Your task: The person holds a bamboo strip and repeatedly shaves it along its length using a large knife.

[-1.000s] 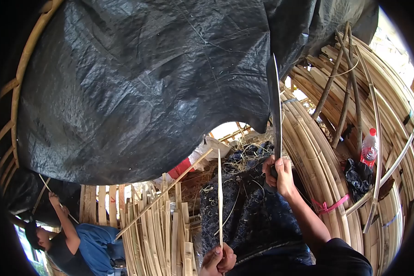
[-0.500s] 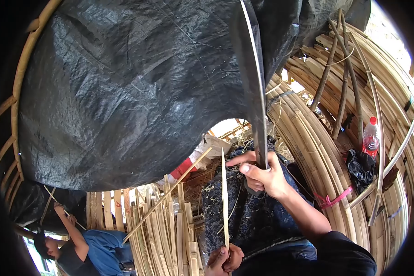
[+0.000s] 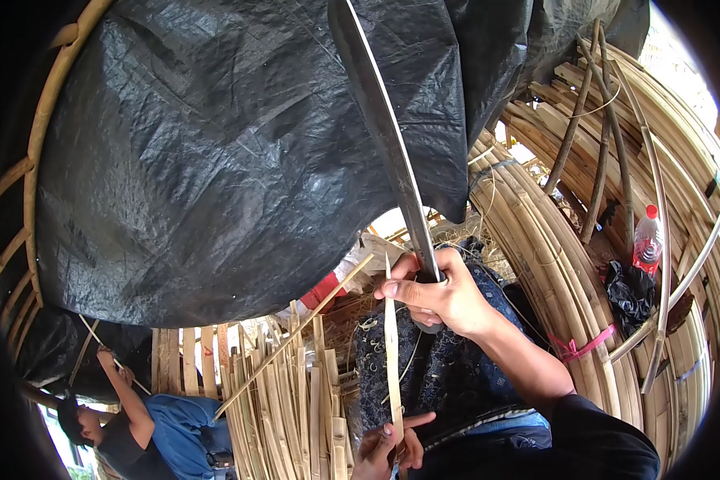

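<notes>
My right hand (image 3: 444, 296) is wrapped round the handle of a long machete (image 3: 388, 136), whose blade points up and to the left. The thumb and index finger of this hand also touch the upper part of a pale, pointed bamboo strip (image 3: 392, 352). Lower down, my left hand (image 3: 388, 452) holds the strip near its bottom end, with one finger stretched out to the right. The strip stands nearly upright above a dark patterned cloth (image 3: 472, 376) on my lap, which has shavings on it.
A black tarp (image 3: 240, 176) hangs in front. Split bamboo bundles (image 3: 536, 240) lie at the right, beside a red-capped bottle (image 3: 648, 244) and a black plastic bag (image 3: 628, 296). Upright slats (image 3: 280, 400) stand at the lower left, near another person (image 3: 128, 428) holding a thin stick.
My right hand has moved left to the strip's upper part, and the machete has swung from upright to a leftward tilt. A finger of my left hand has stretched out.
</notes>
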Action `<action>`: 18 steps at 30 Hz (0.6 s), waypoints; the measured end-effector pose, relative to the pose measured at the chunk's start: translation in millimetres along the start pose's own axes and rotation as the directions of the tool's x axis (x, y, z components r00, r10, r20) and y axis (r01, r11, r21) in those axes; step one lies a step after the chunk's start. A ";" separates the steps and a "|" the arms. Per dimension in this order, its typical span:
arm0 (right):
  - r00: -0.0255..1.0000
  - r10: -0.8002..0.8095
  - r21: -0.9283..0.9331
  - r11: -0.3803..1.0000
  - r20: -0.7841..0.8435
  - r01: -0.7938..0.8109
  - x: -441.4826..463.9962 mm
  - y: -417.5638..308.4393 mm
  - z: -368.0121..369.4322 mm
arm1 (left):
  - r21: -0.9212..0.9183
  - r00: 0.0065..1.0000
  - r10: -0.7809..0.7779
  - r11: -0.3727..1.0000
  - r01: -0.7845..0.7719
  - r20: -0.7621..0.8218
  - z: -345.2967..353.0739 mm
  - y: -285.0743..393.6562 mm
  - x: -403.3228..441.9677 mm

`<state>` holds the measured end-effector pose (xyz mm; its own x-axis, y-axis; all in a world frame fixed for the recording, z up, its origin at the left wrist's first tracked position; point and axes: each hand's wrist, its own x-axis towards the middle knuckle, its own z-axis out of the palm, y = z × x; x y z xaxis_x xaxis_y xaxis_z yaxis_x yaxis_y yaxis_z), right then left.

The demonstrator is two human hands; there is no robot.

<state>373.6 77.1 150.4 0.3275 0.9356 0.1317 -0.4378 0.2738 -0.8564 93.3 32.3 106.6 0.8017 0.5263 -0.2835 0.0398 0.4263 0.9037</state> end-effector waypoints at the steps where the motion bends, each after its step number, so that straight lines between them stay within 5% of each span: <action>1: 1.000 0.001 -0.003 1.000 0.003 -0.001 0.7 0.3 0.9 | 0.003 0.988 0.068 0.998 -0.068 -0.141 6.2 -6.6 3.9; 2: 1.000 0.002 -0.019 1.000 -0.004 -0.002 1.5 0.3 1.8 | 0.013 0.951 0.134 0.991 -0.135 -0.277 10.2 -9.9 7.2; 3: 1.000 0.004 -0.036 0.999 -0.010 -0.004 2.1 0.2 2.8 | 0.007 0.950 0.136 0.990 -0.140 -0.280 17.4 5.3 15.9; 5: 1.000 0.006 -0.100 0.995 0.001 -0.006 2.7 0.2 6.1 | 0.297 0.906 0.330 0.922 -0.249 -0.266 27.8 43.1 38.2; 7: 1.000 0.013 -0.164 0.986 0.029 -0.008 6.3 6.7 13.3 | 0.300 0.929 0.297 0.927 -0.225 -0.221 25.7 72.8 52.5; 9: 0.914 -0.400 -0.348 0.849 0.069 0.397 9.5 22.7 20.0 | 0.343 0.970 0.213 0.925 -0.162 -0.115 29.8 99.3 61.2; 10: 0.945 -0.325 -0.403 0.859 0.047 0.315 2.1 11.1 25.2 | 0.316 0.972 0.208 0.934 -0.166 -0.105 27.8 99.5 64.0; 18: 0.797 -0.420 -0.811 0.204 0.434 0.548 -10.7 9.8 -3.1 | 0.059 0.975 0.204 0.978 -0.199 -0.087 31.1 89.8 61.0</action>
<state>368.4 69.1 139.0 0.0819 0.7277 0.6809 0.7691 0.3884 -0.5076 164.3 79.8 180.4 0.7378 0.6643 -0.1202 -0.0857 0.2688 0.9594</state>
